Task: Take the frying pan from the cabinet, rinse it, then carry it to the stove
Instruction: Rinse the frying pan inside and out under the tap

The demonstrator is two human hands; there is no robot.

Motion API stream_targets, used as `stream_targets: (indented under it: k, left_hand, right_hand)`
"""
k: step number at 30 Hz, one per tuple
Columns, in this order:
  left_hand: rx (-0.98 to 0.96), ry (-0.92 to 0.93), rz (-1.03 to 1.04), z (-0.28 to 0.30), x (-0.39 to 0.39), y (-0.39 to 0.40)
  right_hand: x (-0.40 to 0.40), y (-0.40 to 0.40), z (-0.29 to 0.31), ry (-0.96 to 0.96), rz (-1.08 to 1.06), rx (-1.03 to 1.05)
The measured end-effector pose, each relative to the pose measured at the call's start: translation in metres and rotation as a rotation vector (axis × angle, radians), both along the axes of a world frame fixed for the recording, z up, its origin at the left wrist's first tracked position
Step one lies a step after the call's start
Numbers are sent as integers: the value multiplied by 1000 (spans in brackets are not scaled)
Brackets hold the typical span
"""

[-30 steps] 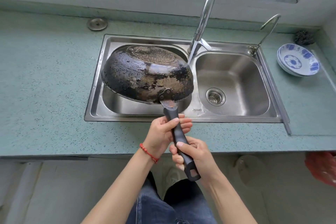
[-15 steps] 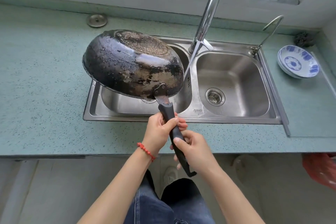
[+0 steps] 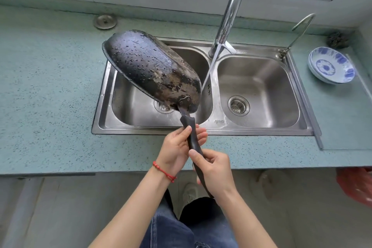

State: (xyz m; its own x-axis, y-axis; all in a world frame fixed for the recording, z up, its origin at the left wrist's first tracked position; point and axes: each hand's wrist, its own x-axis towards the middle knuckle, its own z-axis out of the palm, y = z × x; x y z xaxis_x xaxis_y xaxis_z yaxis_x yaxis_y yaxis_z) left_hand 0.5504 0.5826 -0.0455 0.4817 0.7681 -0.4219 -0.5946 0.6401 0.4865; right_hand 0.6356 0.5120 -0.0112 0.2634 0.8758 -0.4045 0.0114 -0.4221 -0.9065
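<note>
A blackened frying pan hangs over the left basin of the steel double sink, turned almost on edge so its wet, worn underside faces me. Both hands hold its black handle in front of the sink's near rim. My left hand, with a red cord at the wrist, grips the upper part of the handle. My right hand grips the lower part. A thin stream of water falls from the tall chrome faucet just to the right of the pan.
Stacked blue-and-white bowls sit on the green counter right of the sink, with a dark scrubber behind them. A smaller curved tap stands at the sink's back right corner. A round metal cap is set in the counter.
The pan has risen out of the left basin and rolled from bottom-up toward standing on edge, swinging left. Both hands have kept hold of the handle.
</note>
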Motion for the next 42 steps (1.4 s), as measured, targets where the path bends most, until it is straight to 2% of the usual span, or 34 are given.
stream_targets:
  k: [2, 4, 8, 10, 17, 20, 24, 28, 35, 38, 42]
  left_hand:
    - [-88, -133, -20, -1, -2, 0]
    - [-136, -178, -33, 0, -2, 1]
    - [-82, -57, -70, 4, -2, 3]
    - [-28, 34, -84, 5, -3, 3]
    - [33, 282, -2, 5, -5, -3]
    - [59, 406, 34, 6, -1, -5]
    - [115, 500, 96, 4, -1, -8]
    - [122, 522, 117, 6, -5, -11]
    - [-10, 377, 80, 12, -9, -10]
    - [-17, 358, 33, 11, -9, -11]
    - [-11, 396, 73, 7, -8, -13]
  right_hand:
    - [2, -1, 1, 58, 2, 1]
    - [5, -2, 2, 140, 5, -15]
    - [9, -5, 3, 355, 37, -94]
    - [10, -6, 2, 388, 64, -133]
    - [15, -4, 8, 267, 117, -113]
    - [13, -4, 9, 155, 129, -100]
    - [14, -5, 4, 95, 173, -81]
    - [11, -7, 1, 301, 148, -61]
    - [1, -6, -1, 661, 83, -21]
    - [-1, -8, -1, 726, 59, -17]
    - [-3, -11, 0, 692, 68, -39]
